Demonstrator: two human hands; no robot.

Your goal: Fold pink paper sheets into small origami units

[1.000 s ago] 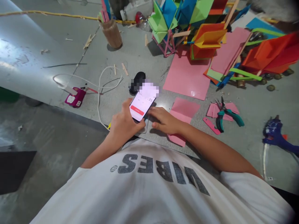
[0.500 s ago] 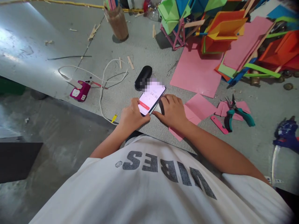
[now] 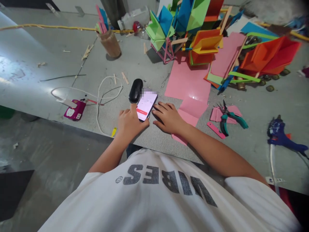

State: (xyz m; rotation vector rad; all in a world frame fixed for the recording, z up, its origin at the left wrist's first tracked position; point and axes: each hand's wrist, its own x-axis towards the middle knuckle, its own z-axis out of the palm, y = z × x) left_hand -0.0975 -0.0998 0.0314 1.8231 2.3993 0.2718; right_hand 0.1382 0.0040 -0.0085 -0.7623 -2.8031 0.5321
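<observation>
A smartphone (image 3: 146,104) with a lit pink-white screen and a red button lies near the table's front edge. My left hand (image 3: 130,124) grips its lower left corner, forefinger along the left side and thumb at the bottom edge. To the right of the phone, my right hand (image 3: 167,117) rests flat on the table with fingers stretched out and nothing held. A black oval case (image 3: 135,90) touches or nearly touches the phone's upper left side. Folded pink paper (image 3: 193,108) lies beside and partly behind my right wrist.
Teal-handled pliers (image 3: 227,119), a pink cutter (image 3: 216,130) and a blue glue gun (image 3: 280,132) lie to the right. Colourful paper models (image 3: 205,45) stand at the back. At left are a purple adapter (image 3: 74,110), a white cable (image 3: 98,109) and a brown cup (image 3: 111,45).
My right hand has come away from the phone's right edge and flattened on the table. My left hand keeps its hold. The camera view has shifted, showing more of the table's far side.
</observation>
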